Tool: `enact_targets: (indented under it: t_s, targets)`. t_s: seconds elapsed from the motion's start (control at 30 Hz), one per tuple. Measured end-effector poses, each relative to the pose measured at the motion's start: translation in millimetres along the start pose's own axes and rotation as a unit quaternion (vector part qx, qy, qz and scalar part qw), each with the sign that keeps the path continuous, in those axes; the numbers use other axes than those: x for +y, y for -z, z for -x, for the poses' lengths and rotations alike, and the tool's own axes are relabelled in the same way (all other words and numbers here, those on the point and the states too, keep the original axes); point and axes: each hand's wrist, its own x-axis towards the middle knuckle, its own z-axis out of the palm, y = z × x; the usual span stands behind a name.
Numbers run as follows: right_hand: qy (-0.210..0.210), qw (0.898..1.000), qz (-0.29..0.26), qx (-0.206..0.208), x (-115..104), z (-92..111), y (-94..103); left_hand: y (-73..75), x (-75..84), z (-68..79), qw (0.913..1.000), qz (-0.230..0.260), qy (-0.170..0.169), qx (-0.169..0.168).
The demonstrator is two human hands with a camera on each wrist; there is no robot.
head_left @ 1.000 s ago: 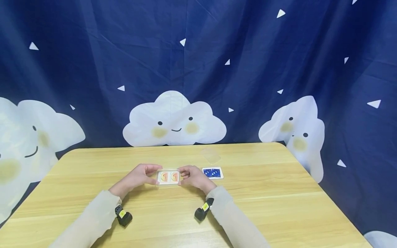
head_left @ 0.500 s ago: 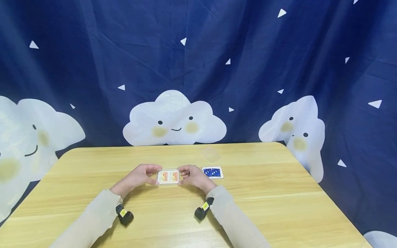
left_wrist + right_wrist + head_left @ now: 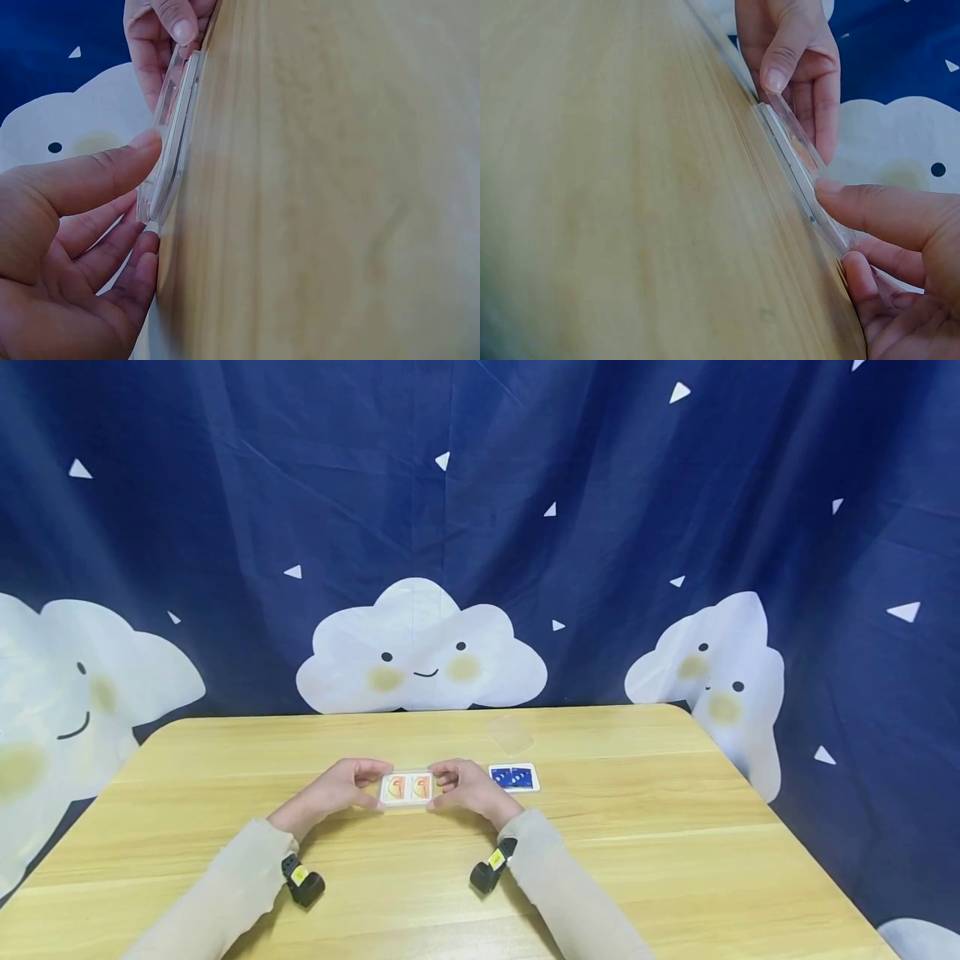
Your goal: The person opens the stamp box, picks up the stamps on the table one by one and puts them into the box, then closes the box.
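Between both hands, a flat clear plastic case (image 3: 407,788) lies low over the wooden table, showing two cards with orange pictures side by side. My left hand (image 3: 341,789) pinches its left end between thumb and fingers. At the opposite end, my right hand (image 3: 471,789) holds it the same way. Seen edge-on in the left wrist view, the clear lid (image 3: 169,94) leans over a white layer beneath. In the right wrist view, the thumb (image 3: 836,191) presses the lid's near end, above the pale tray edge (image 3: 787,154).
A white-rimmed case with two dark blue cards (image 3: 513,777) lies just right of the right hand. Farther back rests a thin clear plastic piece (image 3: 510,735). The wooden table (image 3: 637,852) ends at a blue curtain (image 3: 360,502) printed with clouds.
The clear lid's outline now lines up more closely with the cards than a second ago. Both hands keep their grip at the ends and have hardly moved.
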Motion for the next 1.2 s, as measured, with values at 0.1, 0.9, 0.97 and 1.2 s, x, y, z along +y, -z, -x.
enact_targets:
  t_s: [0.1,0.9,0.97,1.2]
  targets:
    - [0.001,1.000,0.002,-0.001,-0.3,0.3,0.0,0.0,-0.6,-0.2,1.0000,0.001,0.000,-0.003]
    - [0.003,1.000,0.004,0.006,1.5,-0.4,-1.0,-4.1,-0.1,-0.4,1.0000,-0.002,0.002,0.004]
    - [0.002,1.000,0.004,0.007,1.3,-0.1,-0.9,-4.2,0.2,-0.5,1.0000,-0.003,0.001,0.005]
    - [-0.005,1.000,0.008,0.012,-0.3,0.7,-0.8,-4.6,0.8,-0.9,0.9999,-0.008,0.008,0.008]
